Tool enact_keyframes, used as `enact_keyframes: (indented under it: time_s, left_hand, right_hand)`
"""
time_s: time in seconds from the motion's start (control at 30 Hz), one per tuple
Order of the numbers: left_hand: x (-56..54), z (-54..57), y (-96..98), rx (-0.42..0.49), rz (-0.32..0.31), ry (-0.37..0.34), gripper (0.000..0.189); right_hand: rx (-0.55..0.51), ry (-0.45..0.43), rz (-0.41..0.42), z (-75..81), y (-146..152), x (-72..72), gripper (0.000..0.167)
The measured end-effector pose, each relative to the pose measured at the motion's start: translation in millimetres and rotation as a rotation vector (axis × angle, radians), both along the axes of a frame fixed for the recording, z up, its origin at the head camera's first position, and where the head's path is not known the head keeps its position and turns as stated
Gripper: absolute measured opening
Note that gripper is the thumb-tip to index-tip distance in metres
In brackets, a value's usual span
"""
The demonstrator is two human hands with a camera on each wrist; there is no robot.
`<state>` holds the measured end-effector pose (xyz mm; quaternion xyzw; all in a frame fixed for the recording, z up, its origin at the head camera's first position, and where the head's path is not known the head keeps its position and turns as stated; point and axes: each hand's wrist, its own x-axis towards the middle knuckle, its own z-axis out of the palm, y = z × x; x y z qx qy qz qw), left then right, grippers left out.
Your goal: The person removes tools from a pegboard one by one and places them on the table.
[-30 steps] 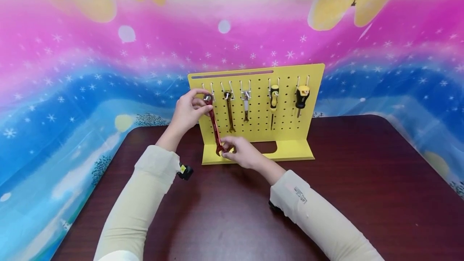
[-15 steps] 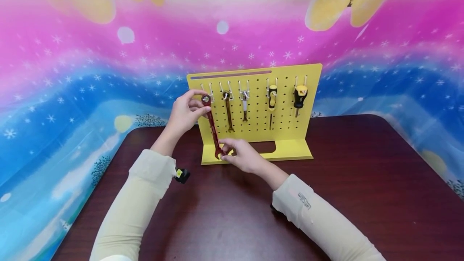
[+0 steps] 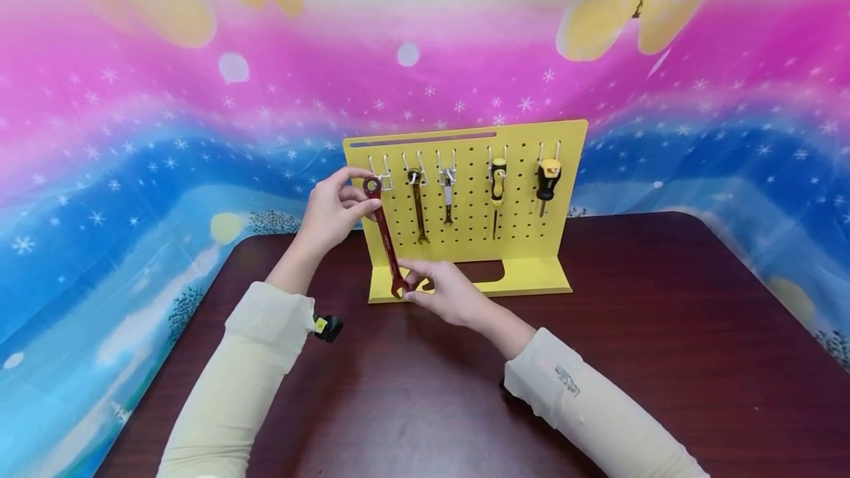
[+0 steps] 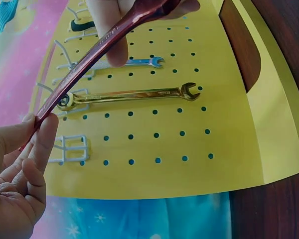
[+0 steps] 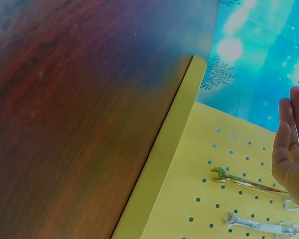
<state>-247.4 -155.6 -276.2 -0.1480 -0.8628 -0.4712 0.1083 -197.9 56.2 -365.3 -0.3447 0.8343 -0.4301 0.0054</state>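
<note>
A red ratcheting combination wrench [image 3: 387,240] is held at both ends, tilted, in front of the yellow pegboard. My left hand [image 3: 330,206] pinches its ring end at the top between thumb and fingers. Lower down, my right hand [image 3: 446,291] pinches the open end from the right. In the left wrist view, the red shaft [image 4: 102,50] crosses over a hanging gold wrench [image 4: 134,95], and the nearest white hook [image 4: 72,148] holds nothing. The right wrist view catches only part of the right hand [image 5: 291,149] at its edge.
The yellow pegboard [image 3: 524,234] stands upright on its flat base on the dark wooden table [image 3: 425,404]. A small silver wrench [image 3: 448,198], a slim yellow-black screwdriver [image 3: 499,181] and a stubby-handled screwdriver [image 3: 548,179] hang on its hooks. A printed cloth [image 3: 199,116] surrounds the back.
Both hands have drawn the red wrench slightly left and down. Its ring end, which overlapped the leftmost hook a second ago, now shows apart from the hook's tip.
</note>
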Motion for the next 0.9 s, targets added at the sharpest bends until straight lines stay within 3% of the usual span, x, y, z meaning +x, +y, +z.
enact_keyframes:
  time_s: [0.5,0.9]
  left_hand:
    - [20.4,-0.9,1.7,-0.022,-0.049,-0.031,0.043]
    - [23.5,-16.7,3.5,-0.012,-0.090,-0.100,0.042]
  right_hand:
    - [-0.063,-0.123,0.068,6.4,10.7,26.1,0.050]
    - [-0.080,-0.293,0.122,4.8,14.7,37.9,0.045]
